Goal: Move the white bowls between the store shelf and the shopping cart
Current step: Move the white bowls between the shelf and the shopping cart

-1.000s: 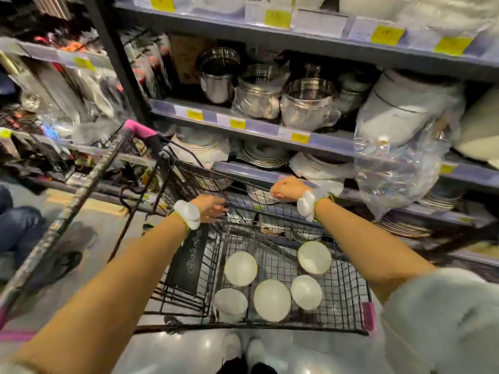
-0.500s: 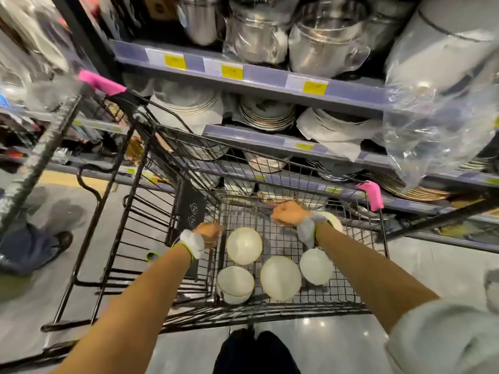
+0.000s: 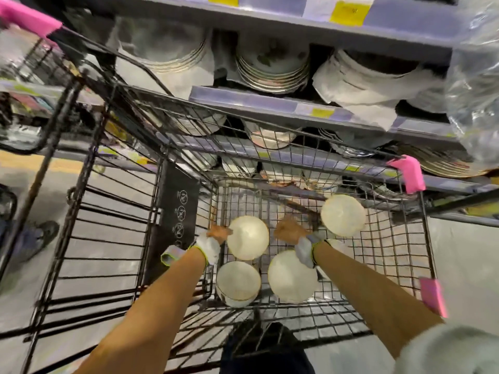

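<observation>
Both arms reach down into the shopping cart (image 3: 399, 255), which is parked right against the store shelf (image 3: 270, 102). The left hand (image 3: 218, 233) is at the left edge of one white bowl (image 3: 248, 237) that lies upside down near the middle of the cart floor. The picture is too blurry to tell if its fingers grab the bowl. The right hand (image 3: 289, 229) hovers just right of that bowl, fingers curled, and I cannot tell if it holds anything. More white bowls sit in the cart: one at the far right corner (image 3: 343, 215), one upright at the near left (image 3: 237, 283), and one upside down beside it (image 3: 291, 279). Stacks of plates (image 3: 272, 68) fill the shelf.
</observation>
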